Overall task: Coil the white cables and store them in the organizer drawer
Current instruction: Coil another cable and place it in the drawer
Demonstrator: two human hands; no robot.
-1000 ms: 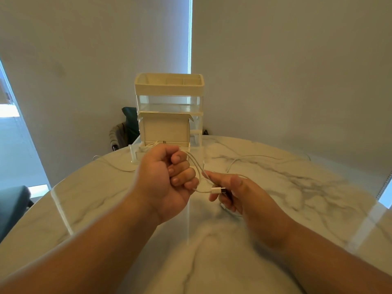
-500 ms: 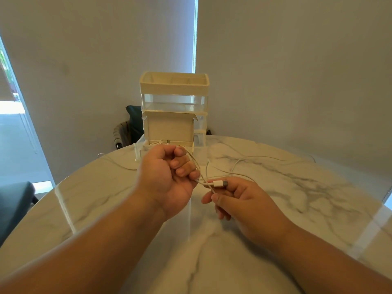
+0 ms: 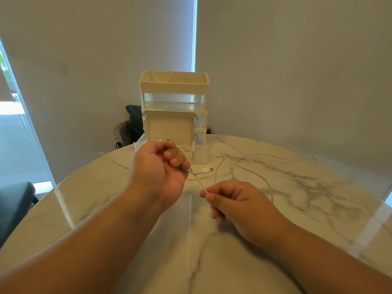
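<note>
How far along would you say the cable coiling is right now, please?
Done: white cable seems to lie in the organizer drawer already. In hand: the left hand grips one cable, the right hand pinches it. Left: its loose length on the table still needs coiling and storing.

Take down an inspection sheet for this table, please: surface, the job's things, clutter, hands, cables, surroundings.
Surface: round white marble table, grey veins, glossy.
Job's things: cream plastic tiered organizer stands at the far edge; thin white cable is mostly loose and not yet stored.
Clutter: nothing seen.
Hands: left hand grips the cable in curled fingers; right hand pinches it nearer the person.
Cables: white plug sticks out free beside the left hand; slack trails over the table to the right.
Surroundings: grey wall, bright window strip, dark chair behind the table.
</note>
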